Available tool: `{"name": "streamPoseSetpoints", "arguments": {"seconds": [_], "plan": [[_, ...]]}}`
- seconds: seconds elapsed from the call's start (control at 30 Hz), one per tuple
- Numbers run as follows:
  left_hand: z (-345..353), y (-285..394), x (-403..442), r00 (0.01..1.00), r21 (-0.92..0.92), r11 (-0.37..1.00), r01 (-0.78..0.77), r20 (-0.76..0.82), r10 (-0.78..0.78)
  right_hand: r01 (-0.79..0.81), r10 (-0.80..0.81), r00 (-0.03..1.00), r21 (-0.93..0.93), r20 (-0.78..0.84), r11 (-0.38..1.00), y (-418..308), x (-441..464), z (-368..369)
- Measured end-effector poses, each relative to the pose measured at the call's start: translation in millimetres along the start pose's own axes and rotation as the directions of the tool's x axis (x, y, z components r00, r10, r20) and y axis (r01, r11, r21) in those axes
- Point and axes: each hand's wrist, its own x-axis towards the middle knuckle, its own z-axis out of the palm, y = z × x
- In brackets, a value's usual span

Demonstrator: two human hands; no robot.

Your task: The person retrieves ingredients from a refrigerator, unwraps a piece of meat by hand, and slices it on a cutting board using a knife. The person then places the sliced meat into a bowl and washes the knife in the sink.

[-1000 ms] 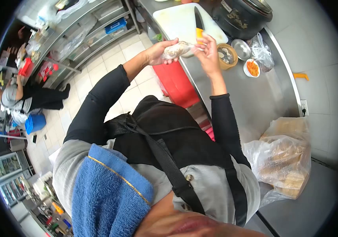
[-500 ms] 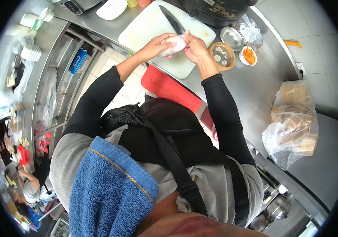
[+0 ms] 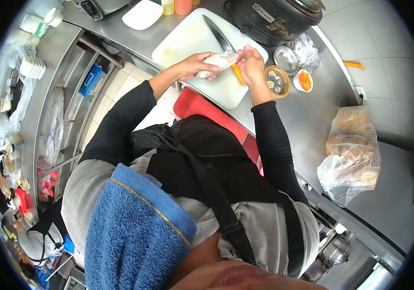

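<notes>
My left hand (image 3: 195, 66) is wrapped round a whitish plastic-wrapped bundle (image 3: 219, 63); what is inside I cannot make out. At the bundle's far end, my right hand (image 3: 252, 66) has its fingers pinched together on what looks like the twisted plastic. Both hands are above the white cutting board (image 3: 178, 41). On the board lies a knife (image 3: 218, 33), its blade pointing away from me and its yellow-orange handle under my hands. A round wooden-rimmed container (image 3: 286, 87) with pale pieces stands just right of my right hand.
Beyond the container are a white bowl of orange shreds (image 3: 305, 81), a metal bowl (image 3: 286, 60) and a black pot (image 3: 265, 21). A bagged stack (image 3: 352, 150) lies on the right. Below the counter's edge is a red bin (image 3: 187, 104). Another person (image 3: 42, 241) is at lower left.
My right hand has drawn away from the left, toward the bundle's far end, and more of the wrapped bundle shows. The knife's handle is now visible below it.
</notes>
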Motion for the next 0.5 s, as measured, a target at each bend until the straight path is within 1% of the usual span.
{"name": "streamPoseSetpoints", "arguments": {"seconds": [0.03,0.07,0.1,0.13,0.2,0.23,0.3,0.33,0.37,0.4,0.47,0.5], "plan": [[-1,-4,1,0.999,-0.053,0.998,-0.033,-0.03,0.032,-0.153,0.162,0.987,0.217,-0.022,0.964,1,2,-9],[1,-6,1,0.996,-0.104,0.992,-0.067,-0.06,0.061,-0.287,0.32,0.947,0.425,-0.007,0.858,0,0,-12],[3,-6,1,0.992,-0.154,0.983,-0.104,-0.092,0.09,-0.289,0.367,0.925,0.452,-0.095,0.844,3,-3,-10],[3,-7,1,0.992,-0.254,0.961,-0.109,-0.093,0.088,-0.312,0.38,0.92,0.413,-0.092,0.856,4,-9,-11],[3,-7,0,0.991,-0.447,0.886,-0.121,-0.099,0.086,-0.36,0.407,0.91,0.328,-0.084,0.873,-16,-37,2],[2,-5,1,0.983,-0.313,0.934,-0.174,-0.111,0.146,-0.407,0.39,0.913,0.239,0.117,0.882,1,-33,-11],[3,-3,0,0.962,-0.034,0.966,-0.255,-0.112,0.25,-0.365,0.334,0.915,0.111,0.228,0.924,-2,-41,-1],[6,-5,-2,0.966,-0.075,0.968,-0.24,-0.114,0.231,-0.335,0.309,0.909,0.051,0.282,0.941,-4,-46,4],[10,-3,-2,0.97,-0.112,0.967,-0.228,-0.112,0.216,-0.363,0.33,0.919,0.141,0.214,0.921,-9,-45,11],[13,0,-2,0.973,-0.146,0.965,-0.218,-0.11,0.203,-0.329,0.299,0.935,0.15,0.188,0.933,-15,-45,16],[29,2,-4,0.954,-0.16,0.979,-0.124,-0.291,0.074,-0.262,0.242,0.961,0.168,0.131,0.95,-23,-48,26],[37,3,-4,0.926,-0.177,0.981,-0.078,-0.377,0.006,-0.28,0.255,0.957,0.214,0.137,0.936,-21,-46,25]]}}
